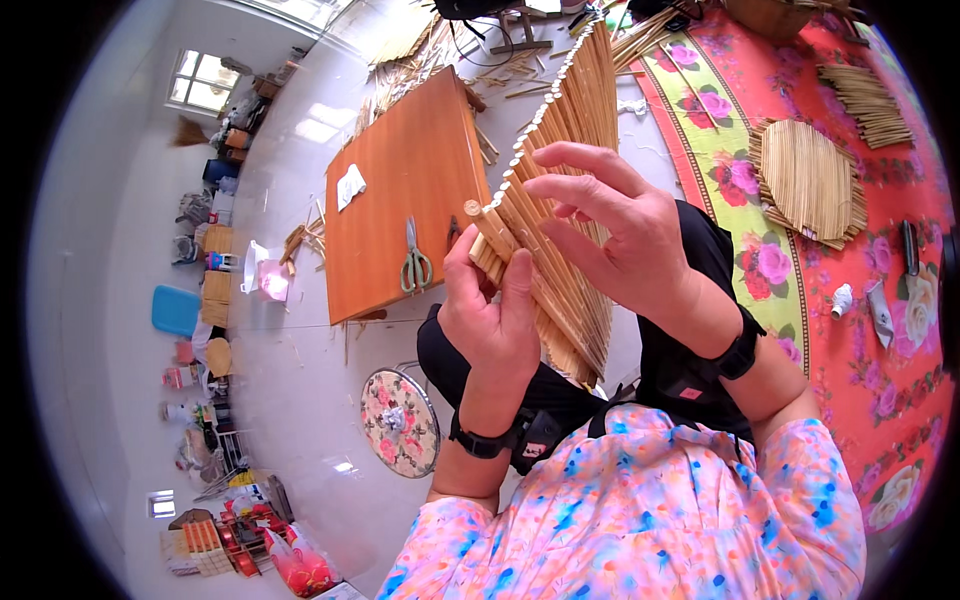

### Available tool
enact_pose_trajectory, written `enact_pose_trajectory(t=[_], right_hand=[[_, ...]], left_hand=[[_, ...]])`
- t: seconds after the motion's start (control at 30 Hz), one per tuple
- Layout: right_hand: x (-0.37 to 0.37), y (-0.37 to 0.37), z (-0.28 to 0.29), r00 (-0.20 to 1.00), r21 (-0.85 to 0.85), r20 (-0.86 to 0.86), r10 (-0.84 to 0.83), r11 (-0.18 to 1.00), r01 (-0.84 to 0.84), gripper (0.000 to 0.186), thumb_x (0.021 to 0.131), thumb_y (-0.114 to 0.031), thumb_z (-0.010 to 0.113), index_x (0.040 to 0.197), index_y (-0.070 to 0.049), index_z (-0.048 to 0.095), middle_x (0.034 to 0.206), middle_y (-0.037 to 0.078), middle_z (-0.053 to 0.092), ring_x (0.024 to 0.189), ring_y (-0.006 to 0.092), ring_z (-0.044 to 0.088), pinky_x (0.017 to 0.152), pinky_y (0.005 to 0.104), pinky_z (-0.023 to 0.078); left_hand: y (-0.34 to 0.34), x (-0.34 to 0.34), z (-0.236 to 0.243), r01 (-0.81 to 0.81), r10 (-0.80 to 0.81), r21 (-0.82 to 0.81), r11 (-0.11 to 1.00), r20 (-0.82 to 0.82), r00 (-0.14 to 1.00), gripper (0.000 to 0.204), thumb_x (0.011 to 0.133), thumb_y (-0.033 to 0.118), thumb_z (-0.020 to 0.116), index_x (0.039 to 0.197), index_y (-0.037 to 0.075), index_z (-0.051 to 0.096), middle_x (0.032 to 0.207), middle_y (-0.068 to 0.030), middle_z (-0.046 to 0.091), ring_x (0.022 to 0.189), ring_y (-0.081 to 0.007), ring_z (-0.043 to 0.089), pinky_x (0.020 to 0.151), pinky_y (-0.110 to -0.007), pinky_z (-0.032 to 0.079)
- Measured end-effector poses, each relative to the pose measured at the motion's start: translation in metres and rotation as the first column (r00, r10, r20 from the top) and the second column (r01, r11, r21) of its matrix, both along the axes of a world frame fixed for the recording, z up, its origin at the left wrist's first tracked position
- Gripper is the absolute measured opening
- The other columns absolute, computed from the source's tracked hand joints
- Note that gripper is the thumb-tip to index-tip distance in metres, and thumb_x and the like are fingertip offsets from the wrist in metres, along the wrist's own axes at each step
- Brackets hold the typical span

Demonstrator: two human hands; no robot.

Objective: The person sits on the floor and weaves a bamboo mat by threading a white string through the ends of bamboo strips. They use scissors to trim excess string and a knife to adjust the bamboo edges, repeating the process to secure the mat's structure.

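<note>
A long panel of straw-coloured stalks [575, 110], laid side by side, stands tilted over my lap with pale cut ends along its upper left edge. My left hand [488, 320] is closed on the panel's near left end, thumb and fingers pinching the short stalks there. Over the panel's right side hovers my right hand [635, 225], its fingers spread and curved with nothing visible in them; whether a fingertip touches the stalks I cannot tell. Scissors [415, 268] with green handles lie on the brown wooden table [385, 240] just left of my left hand, beside dark-handled pliers [452, 232].
A white crumpled piece [350, 187] lies on the table. Near my left knee stands a round flowered stool [400, 430]. On the red flowered cloth [800, 90] at right are an oval stalk panel [808, 180], a stalk bundle [868, 105] and a black-handled tool [909, 247].
</note>
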State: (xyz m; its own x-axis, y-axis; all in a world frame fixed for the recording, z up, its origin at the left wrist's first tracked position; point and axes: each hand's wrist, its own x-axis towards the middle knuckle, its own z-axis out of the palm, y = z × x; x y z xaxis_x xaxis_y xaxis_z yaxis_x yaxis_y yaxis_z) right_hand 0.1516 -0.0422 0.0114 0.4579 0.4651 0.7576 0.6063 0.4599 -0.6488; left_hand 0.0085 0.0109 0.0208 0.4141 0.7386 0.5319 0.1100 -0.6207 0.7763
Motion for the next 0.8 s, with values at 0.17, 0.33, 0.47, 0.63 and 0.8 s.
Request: enact_pose_trajectory(t=[0.17,0.33,0.47,0.63,0.8], right_hand=[[0.014,0.004,0.008,0.981,0.004,0.183,0.065,0.998,-0.067,0.033,0.077,-0.010,0.073,0.109,-0.008,0.067,0.113,0.010,0.063,0.092,0.0263,0.067,0.076,0.0347,0.056],[0.027,0.016,0.012,0.934,0.028,0.348,0.074,0.996,-0.090,0.031,0.078,-0.016,0.072,0.108,-0.011,0.066,0.108,0.007,0.064,0.112,0.0312,0.057,0.093,0.0419,0.048],[0.034,0.012,0.018,0.916,-0.030,0.373,0.144,0.989,-0.143,0.032,0.077,-0.020,0.073,0.106,-0.010,0.065,0.104,0.007,0.066,0.114,0.0317,0.055,0.100,0.0472,0.041],[0.048,0.012,0.031,0.863,-0.184,0.415,0.288,0.955,-0.230,0.030,0.075,-0.021,0.075,0.101,-0.007,0.067,0.097,0.009,0.067,0.108,0.0309,0.059,0.101,0.0495,0.037],[0.073,0.006,0.046,0.818,-0.289,0.422,0.391,0.913,-0.288,0.027,0.075,-0.016,0.073,0.096,-0.002,0.066,0.085,0.009,0.065,0.093,0.0299,0.061,0.092,0.0426,0.044]], left_hand=[[0.000,0.000,0.001,-0.006,0.006,0.007,1.000,-0.037,0.999,0.038,0.093,0.019,0.066,0.119,-0.004,0.053,0.093,-0.0105,0.069,0.081,-0.0105,0.066,0.071,-0.024,0.052],[-0.003,0.006,0.004,-0.019,0.022,0.028,0.999,-0.088,0.996,0.033,0.092,0.015,0.066,0.118,-0.004,0.055,0.093,-0.0094,0.069,0.081,-0.0100,0.066,0.072,-0.025,0.053],[-0.004,0.010,0.006,0.026,-0.026,-0.077,0.997,-0.002,1.000,0.038,0.090,0.015,0.068,0.120,-0.002,0.053,0.093,-0.0106,0.069,0.081,-0.0107,0.066,0.071,-0.026,0.053],[-0.014,0.019,0.007,0.004,-0.012,-0.086,0.996,-0.090,0.996,0.051,0.086,0.018,0.073,0.127,0.002,0.048,0.096,-0.0151,0.068,0.082,-0.0162,0.068,0.070,-0.028,0.054],[0.014,0.013,0.013,0.243,-0.245,-0.057,0.968,-0.039,0.969,0.050,0.092,0.023,0.065,0.132,0.003,0.043,0.118,-0.0148,0.062,0.103,-0.0173,0.063,0.079,-0.028,0.053]])
